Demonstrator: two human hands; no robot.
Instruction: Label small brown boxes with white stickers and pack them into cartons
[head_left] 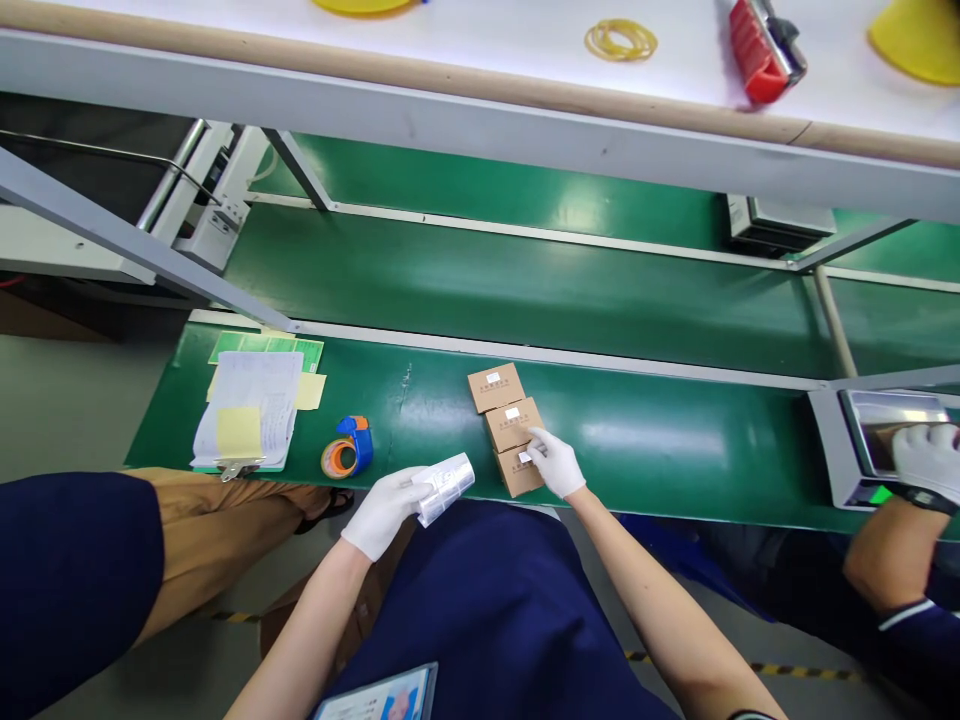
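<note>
Three small brown cardboard boxes [512,427] lie in a row on the green workbench [675,440], each with a white label on top. My right hand [556,462], in a white glove, presses its fingertips on the label of the nearest box [518,472]. My left hand [384,510], also gloved, is closed around a strip of white labels [447,487] held just off the bench's front edge.
A blue and orange tape dispenser [348,452] sits left of the boxes. A clipboard with papers and yellow notes [251,410] lies further left. At the right edge, another person's gloved hand [927,458] rests on a grey device [862,440]. A white shelf [525,60] spans above.
</note>
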